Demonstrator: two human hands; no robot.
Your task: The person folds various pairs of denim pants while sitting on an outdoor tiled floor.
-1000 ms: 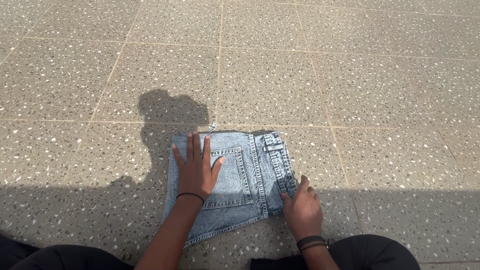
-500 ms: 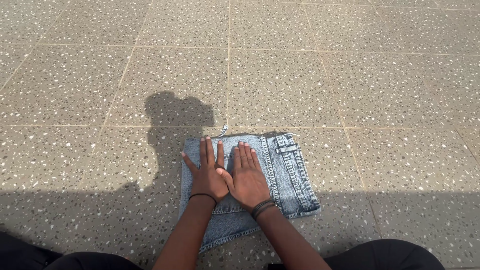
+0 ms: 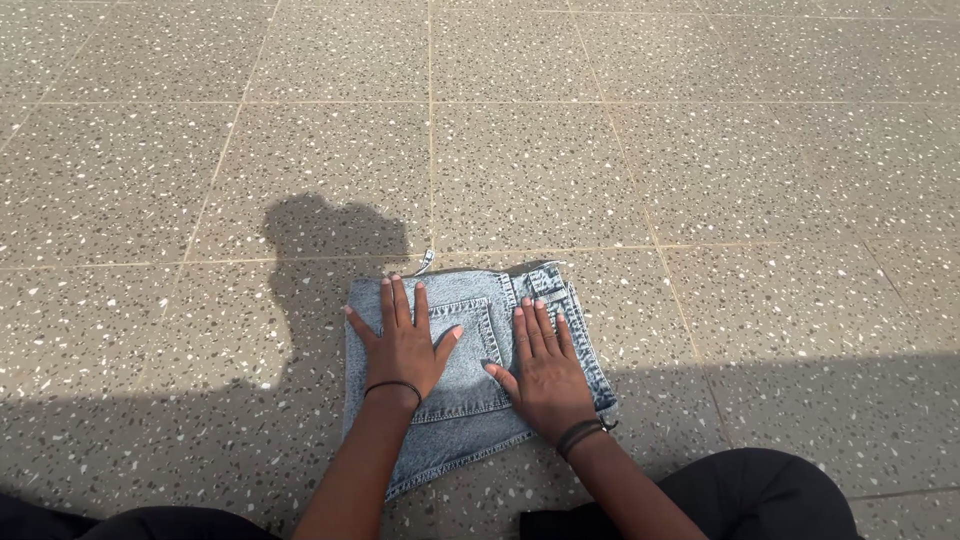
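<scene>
**Two flat palms on folded denim**

On the speckled tile floor (image 3: 700,150), just in front of the person's knees, lies a folded piece of light blue denim (image 3: 468,400), a compact rectangle with a back pocket facing up and the waistband, with its belt loops, running along the right edge. One small tab of fabric pokes out at the top corner, near a grout line.

Both hands rest on top of it, palms down. The left hand (image 3: 402,345) covers the left half, fingers spread and released, thumb angled out toward the pocket; a thin black band (image 3: 392,385) circles its wrist. The right hand (image 3: 545,375) sits beside it on the waistband side, fingers straight and close together, likewise grasping nothing; a darker, thicker bracelet (image 3: 580,432) sits at that wrist. The hands are near each other but apart, with the pocket showing between them.

Laid flat like this, the palms seem to press the layers down so the thick fabric stays folded rather than springing open. Dark trouser legs (image 3: 760,495) show at the bottom edge, and the person's shadow (image 3: 330,235) falls across the tiles beyond the denim.
</scene>
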